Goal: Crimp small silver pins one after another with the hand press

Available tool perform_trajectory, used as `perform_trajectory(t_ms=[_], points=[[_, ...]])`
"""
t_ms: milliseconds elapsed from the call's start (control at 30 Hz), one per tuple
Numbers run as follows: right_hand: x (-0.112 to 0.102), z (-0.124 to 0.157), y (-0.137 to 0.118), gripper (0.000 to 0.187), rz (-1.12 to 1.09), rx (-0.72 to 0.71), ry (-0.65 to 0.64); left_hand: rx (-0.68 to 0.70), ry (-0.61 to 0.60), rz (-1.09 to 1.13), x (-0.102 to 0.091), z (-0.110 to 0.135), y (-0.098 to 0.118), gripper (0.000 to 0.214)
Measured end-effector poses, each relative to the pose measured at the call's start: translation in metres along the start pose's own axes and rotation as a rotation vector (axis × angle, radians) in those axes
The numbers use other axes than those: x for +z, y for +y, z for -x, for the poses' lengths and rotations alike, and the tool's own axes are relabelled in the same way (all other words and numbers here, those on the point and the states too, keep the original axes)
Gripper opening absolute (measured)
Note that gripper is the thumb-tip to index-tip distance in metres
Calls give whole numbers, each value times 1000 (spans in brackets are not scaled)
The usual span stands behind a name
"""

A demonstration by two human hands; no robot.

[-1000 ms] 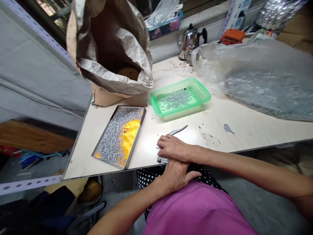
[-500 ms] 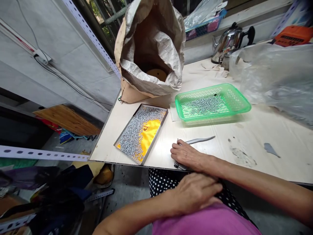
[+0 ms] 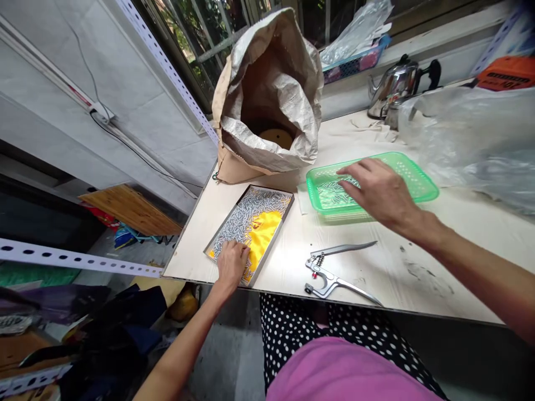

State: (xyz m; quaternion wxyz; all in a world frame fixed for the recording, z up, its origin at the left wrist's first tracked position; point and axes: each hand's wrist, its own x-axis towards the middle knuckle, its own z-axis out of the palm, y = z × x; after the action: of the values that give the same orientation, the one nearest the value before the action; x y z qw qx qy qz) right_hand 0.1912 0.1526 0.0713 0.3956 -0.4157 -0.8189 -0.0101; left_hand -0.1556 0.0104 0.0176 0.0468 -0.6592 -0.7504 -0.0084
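My left hand (image 3: 233, 260) is at the near end of a shallow rectangular tray (image 3: 267, 253), fingers curled down onto small silver metal pins (image 3: 239, 220). Its fingertips are partly hidden, so whether a pin is between them does not show. A yellow cloth (image 3: 264, 234) lies under the pins in the tray. Over a green plastic basket (image 3: 426, 192) hovers my right hand (image 3: 378, 192), thumb and fingers apart and nothing visible in them. More silver pins (image 3: 332, 194) lie in that basket. Silver spring-loaded pliers (image 3: 330, 278) rest on the table between my hands, handles spread.
Behind the tray stands a large open paper sack (image 3: 267, 106). A metal kettle (image 3: 395, 89) is at the back right, beside clear plastic bags (image 3: 480, 139) and an orange box (image 3: 507, 72). The table's front edge (image 3: 438, 315) runs close to my lap.
My right hand has left the pliers and risen over the green basket. My left hand has gone from my lap to the pins in the tray. The pliers now lie free.
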Motion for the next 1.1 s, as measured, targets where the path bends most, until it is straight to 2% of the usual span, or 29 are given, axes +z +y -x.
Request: perform_trajectory(t_ms=[100, 167, 300, 367, 467, 567, 667, 733, 867, 967, 1100], points=[[-9, 14, 9, 24, 82, 43, -37, -11, -17, -24, 6, -6, 1, 24], [-9, 41, 2, 23, 7, 32, -159, -1, -28, -40, 7, -10, 2, 24], [1, 111, -27, 22, -211, 19, -500, 21, -68, -64, 10, -21, 2, 24], [5, 139, -39, 20, -234, 54, -616, 52, -71, -84, 10, -26, 3, 25], [6, 161, -47, 16, -207, 111, -713, 119, -8, -48, 5, -28, 10, 24], [4, 166, -49, 14, -210, 155, -731, 152, 23, 212, -5, -20, 33, 19], [4, 167, -50, 14, -227, 166, -705, 157, -143, 515, -12, -5, 66, 14], [5, 167, -50, 13, -226, 163, -679, 219, -248, 573, -11, 5, 86, 12], [7, 170, -50, 11, -236, 154, -635, 431, -250, 309, 3, 16, 105, 16], [8, 172, -50, 10, -229, 150, -615, 520, -244, 137, 16, 16, 102, 20], [10, 174, -50, 9, -184, 143, -614, 564, -279, 99, 24, 12, 95, 21]])
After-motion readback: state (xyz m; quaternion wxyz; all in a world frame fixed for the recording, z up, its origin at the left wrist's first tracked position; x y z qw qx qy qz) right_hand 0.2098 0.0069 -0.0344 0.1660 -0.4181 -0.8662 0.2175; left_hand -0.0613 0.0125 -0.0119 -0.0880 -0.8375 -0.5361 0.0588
